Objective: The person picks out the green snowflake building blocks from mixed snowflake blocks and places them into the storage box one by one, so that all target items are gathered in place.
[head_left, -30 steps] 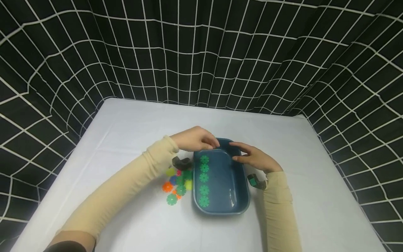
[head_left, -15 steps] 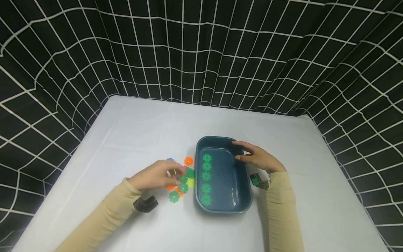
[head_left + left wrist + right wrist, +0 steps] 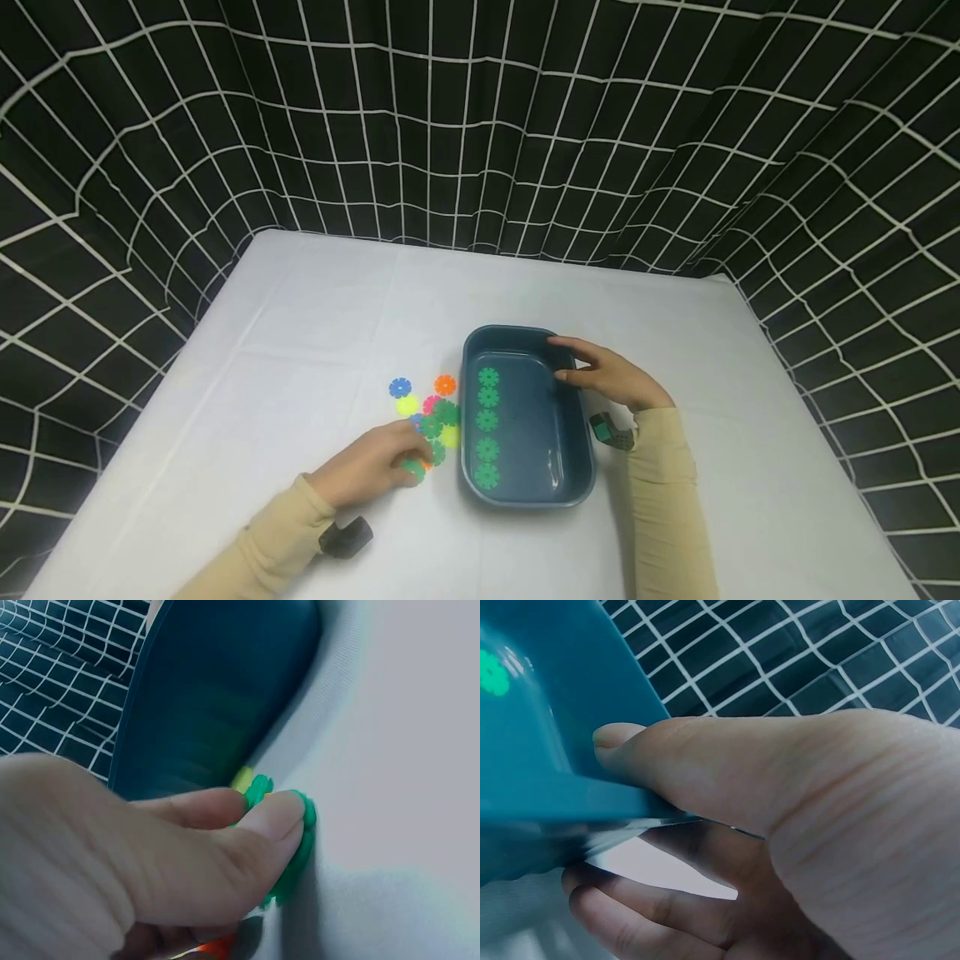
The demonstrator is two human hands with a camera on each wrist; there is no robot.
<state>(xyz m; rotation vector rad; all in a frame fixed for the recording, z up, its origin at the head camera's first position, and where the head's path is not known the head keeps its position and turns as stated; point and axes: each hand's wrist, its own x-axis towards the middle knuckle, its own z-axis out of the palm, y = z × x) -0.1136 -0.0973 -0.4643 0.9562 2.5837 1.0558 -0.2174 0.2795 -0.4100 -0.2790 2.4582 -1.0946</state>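
At the near end of a loose pile, my left hand (image 3: pixel 375 465) pinches a green notched plastic disc (image 3: pixel 295 866) between thumb and fingers, low over the white cloth. Part of the disc is hidden by the thumb. To its right stands a blue-grey plastic basin (image 3: pixel 528 433) with several green notched discs (image 3: pixel 487 420) lined up along its left side. My right hand (image 3: pixel 611 379) holds the basin's right wall near the far corner. In the right wrist view, its thumb (image 3: pixel 641 746) lies over the inside, with fingers below on the outside.
Behind my left fingertips lie more notched discs: orange (image 3: pixel 445 384), blue (image 3: pixel 400 387), yellow (image 3: pixel 407 406), pink (image 3: pixel 431 405) and green (image 3: pixel 446 412). They reach close to the basin's left wall. A black curtain with white grid lines (image 3: pixel 465 150) surrounds the white-covered table (image 3: pixel 322 308).
From over the basin's far end, my left hand has come left to the pile, then nearer to its front green disc, which it now pinches. The right hand stays on the basin.
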